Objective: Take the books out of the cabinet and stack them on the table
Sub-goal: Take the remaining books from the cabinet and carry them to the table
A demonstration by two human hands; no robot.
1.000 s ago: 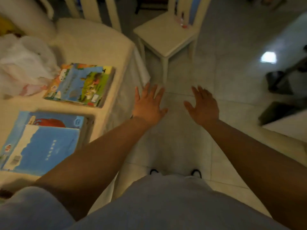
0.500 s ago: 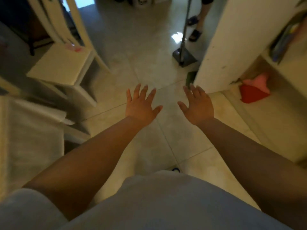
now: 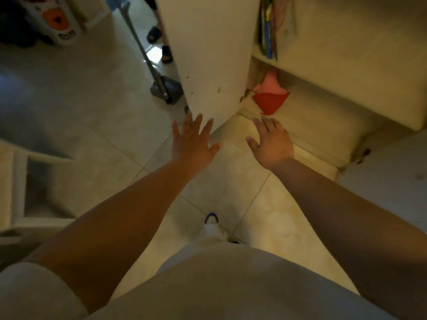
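A cream cabinet point(image 3: 335, 72) stands open ahead on the right, its door point(image 3: 208, 54) swung out toward me. Several thin books point(image 3: 268, 28) stand upright at the left end of an upper shelf. My left hand point(image 3: 193, 140) is stretched out flat with fingers spread, just below the door's lower edge. My right hand point(image 3: 271, 142) is also flat and spread, in front of the cabinet's bottom shelf. Both hands hold nothing. The table with its stacked books is out of view.
A red and pink soft thing point(image 3: 270, 98) lies on the cabinet's bottom shelf. A stand with a dark base point(image 3: 166, 88) and a second person's sandalled feet point(image 3: 161, 45) are behind the door. A white chair point(image 3: 18, 185) is at the left. The floor is tiled.
The view has swung right from the table with books to the open cabinet. The door and shelves are now closer. Both hands stay spread and empty ahead of me.
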